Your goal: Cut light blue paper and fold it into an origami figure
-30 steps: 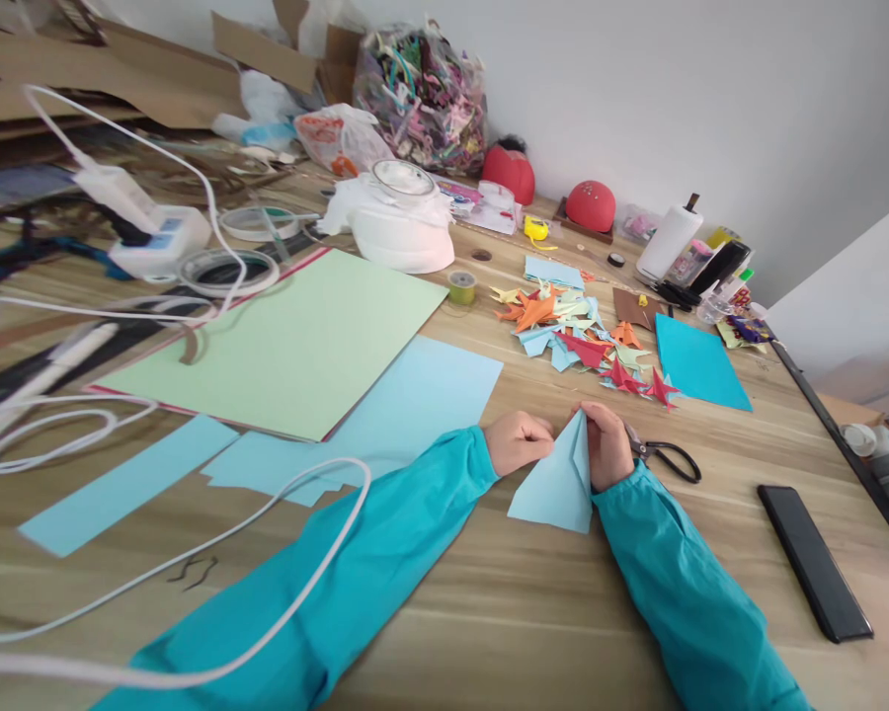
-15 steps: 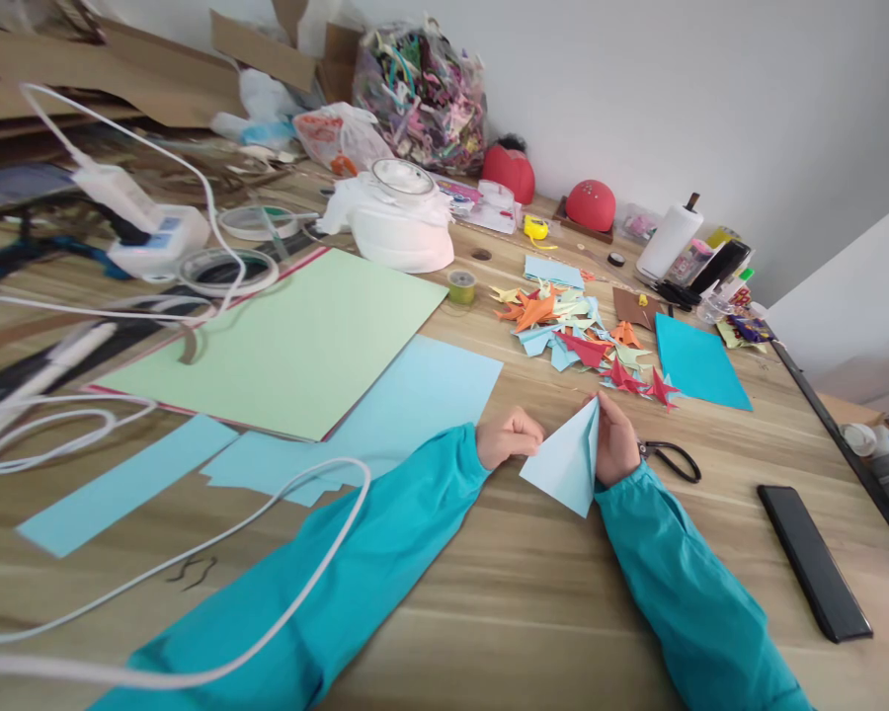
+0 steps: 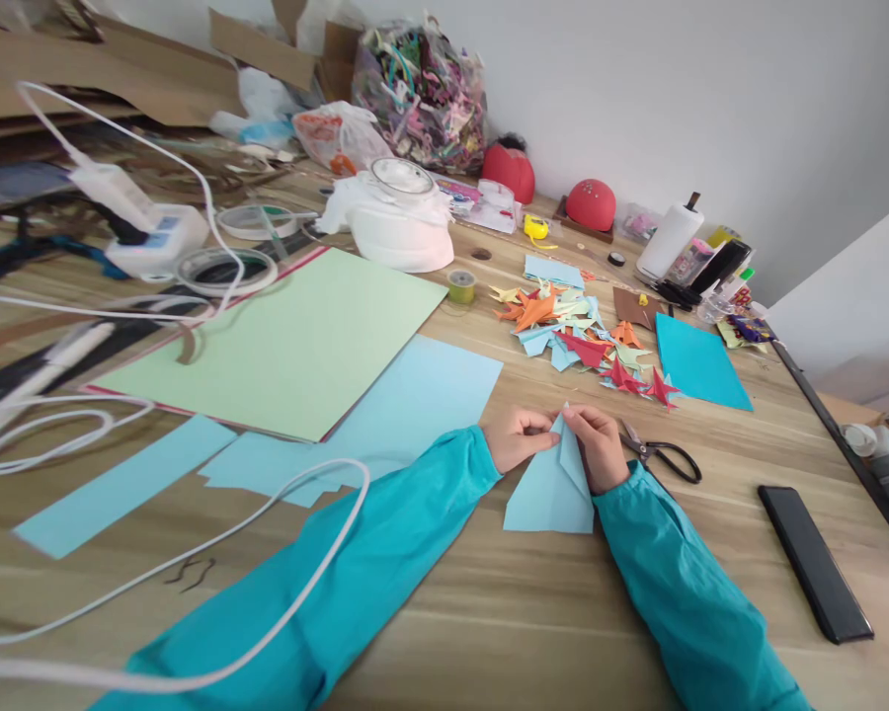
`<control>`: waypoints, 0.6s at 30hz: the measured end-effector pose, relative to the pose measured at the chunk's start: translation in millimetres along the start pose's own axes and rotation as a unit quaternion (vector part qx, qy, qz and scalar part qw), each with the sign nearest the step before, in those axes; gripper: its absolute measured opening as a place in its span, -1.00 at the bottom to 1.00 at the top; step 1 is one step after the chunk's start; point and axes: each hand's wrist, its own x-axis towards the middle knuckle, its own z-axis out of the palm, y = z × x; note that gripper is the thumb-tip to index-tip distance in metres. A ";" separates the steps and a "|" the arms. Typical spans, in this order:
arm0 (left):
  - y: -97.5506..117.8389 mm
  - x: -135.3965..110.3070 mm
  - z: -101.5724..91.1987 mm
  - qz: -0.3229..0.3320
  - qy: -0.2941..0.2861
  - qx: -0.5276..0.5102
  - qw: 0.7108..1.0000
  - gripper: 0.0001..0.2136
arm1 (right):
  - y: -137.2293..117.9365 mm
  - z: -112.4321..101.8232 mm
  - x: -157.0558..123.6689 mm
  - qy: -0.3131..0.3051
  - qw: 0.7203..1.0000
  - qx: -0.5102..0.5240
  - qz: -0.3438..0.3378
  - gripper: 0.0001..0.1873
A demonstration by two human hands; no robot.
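Between my hands is a light blue sheet of folded paper (image 3: 546, 494), its narrow tip pointing away from me and its wide edge toward me. A folded flap runs down its right part. My left hand (image 3: 523, 436) pinches the upper left edge near the tip. On the other side, my right hand (image 3: 597, 446) grips the tip and right edge between thumb and fingers. Black-handled scissors (image 3: 659, 454) lie just right of my right hand. Beyond my hands sits a pile of folded paper pieces (image 3: 563, 331) in orange, red, blue and pale green.
Green card sheets (image 3: 288, 336) and a blue sheet (image 3: 422, 395) lie to the left, beside a blue paper strip (image 3: 125, 484). A white cable (image 3: 356, 504) loops over my left sleeve. A black phone-like slab (image 3: 813, 561) lies at right; turquoise paper (image 3: 700, 360) lies farther back.
The folded paper has turned so its tip points away and its wide edge faces me. My right hand has shifted left to the tip, uncovering more of the scissors; my left hand has moved slightly right.
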 end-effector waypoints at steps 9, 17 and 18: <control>22.9 -3.4 -0.8 -0.055 0.094 -0.079 0.991 -0.74 | -1.2 -3.6 -1.0 -0.056 0.997 -0.045 0.007 -0.69; 22.7 -1.1 -3.9 0.000 0.092 -0.071 0.993 -0.74 | -6.1 1.5 -5.7 -0.154 0.972 -0.173 -0.045 -0.67; 22.6 -1.1 -4.1 0.004 0.089 -0.070 0.994 -0.74 | -6.4 1.6 -5.8 -0.158 0.970 -0.181 -0.043 -0.66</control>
